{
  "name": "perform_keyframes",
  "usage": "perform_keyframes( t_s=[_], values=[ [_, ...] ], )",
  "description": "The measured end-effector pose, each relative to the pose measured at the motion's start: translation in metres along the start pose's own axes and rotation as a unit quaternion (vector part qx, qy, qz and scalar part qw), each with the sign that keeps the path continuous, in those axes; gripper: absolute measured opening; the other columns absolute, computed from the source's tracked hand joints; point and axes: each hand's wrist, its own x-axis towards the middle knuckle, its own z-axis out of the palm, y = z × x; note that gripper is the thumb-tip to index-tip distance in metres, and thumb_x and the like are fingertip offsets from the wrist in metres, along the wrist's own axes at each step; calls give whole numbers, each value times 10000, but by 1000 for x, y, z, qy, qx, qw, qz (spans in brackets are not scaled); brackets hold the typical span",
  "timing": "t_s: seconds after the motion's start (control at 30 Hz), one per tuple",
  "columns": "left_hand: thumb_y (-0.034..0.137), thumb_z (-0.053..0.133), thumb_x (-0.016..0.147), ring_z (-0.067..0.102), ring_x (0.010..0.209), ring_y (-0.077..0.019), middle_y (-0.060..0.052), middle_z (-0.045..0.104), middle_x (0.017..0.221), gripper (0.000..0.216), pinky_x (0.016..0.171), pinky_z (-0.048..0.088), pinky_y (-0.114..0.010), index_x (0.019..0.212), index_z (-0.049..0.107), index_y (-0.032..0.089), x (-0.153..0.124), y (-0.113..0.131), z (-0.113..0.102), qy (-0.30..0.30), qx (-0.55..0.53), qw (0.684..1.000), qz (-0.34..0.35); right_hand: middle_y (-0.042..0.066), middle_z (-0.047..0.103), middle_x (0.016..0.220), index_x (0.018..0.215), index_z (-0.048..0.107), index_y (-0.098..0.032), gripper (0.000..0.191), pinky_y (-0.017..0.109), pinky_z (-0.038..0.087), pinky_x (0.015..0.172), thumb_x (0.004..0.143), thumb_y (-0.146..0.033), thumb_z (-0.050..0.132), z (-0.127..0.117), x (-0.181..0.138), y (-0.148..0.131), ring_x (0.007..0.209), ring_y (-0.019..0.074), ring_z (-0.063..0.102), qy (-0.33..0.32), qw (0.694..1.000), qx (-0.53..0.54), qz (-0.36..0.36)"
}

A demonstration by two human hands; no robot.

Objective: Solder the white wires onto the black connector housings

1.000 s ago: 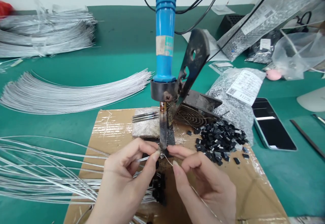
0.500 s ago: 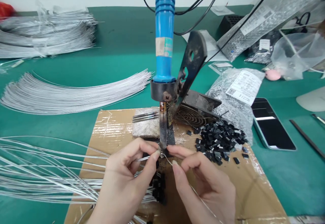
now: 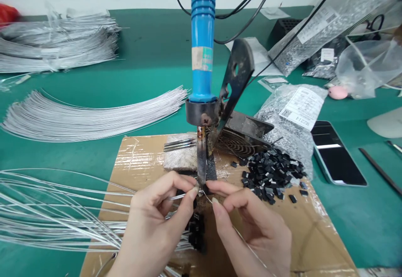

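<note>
A blue-handled soldering iron (image 3: 202,55) stands tip-down in a dark metal stand (image 3: 238,101) over a taped cardboard sheet (image 3: 141,160). My left hand (image 3: 153,226) pinches a thin grey wire (image 3: 177,196) and holds its end against the iron's tip (image 3: 201,176). My right hand (image 3: 251,226) pinches a thin strand of solder wire (image 3: 245,243) and brings its end to the same tip. Both hands' fingertips nearly meet just below the tip.
A heap of small black parts (image 3: 271,174) lies right of the iron, a few more (image 3: 196,233) under my hands. Grey wire bundles lie at left (image 3: 78,116), far left (image 3: 56,42) and near left (image 3: 47,214). A phone (image 3: 337,155) and plastic bags (image 3: 295,105) sit at right.
</note>
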Motion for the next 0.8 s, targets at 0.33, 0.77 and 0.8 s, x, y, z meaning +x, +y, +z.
perform_keyframes(
  t_s=[0.33, 0.77, 0.8],
  values=[
    [184, 709, 931, 723, 724, -123, 0, 796, 858, 114, 637, 553, -148, 823, 725, 214, 2, 2, 1, -2, -15, 1000, -4, 46, 845, 1091, 740, 629, -223, 210, 150, 597, 661, 918, -187, 734, 0, 1, 1, 902, 166, 834, -2, 1000, 1, -28],
    [160, 713, 909, 729, 715, -116, 2, 791, 856, 122, 618, 551, -131, 803, 731, 219, 0, 4, 2, 18, -7, 1000, 15, 63, 849, 1065, 734, 639, -224, 207, 178, 602, 653, 916, -196, 733, 0, 1, 1, 899, 192, 838, 8, 997, -40, -64],
    [152, 717, 896, 729, 708, -112, 4, 789, 841, 123, 620, 553, -124, 793, 733, 217, 1, 5, 3, 21, -12, 1000, 17, 56, 850, 1070, 736, 640, -225, 205, 174, 604, 671, 915, -191, 734, 0, 2, 1, 905, 185, 838, 7, 997, -43, -68]
  ],
)
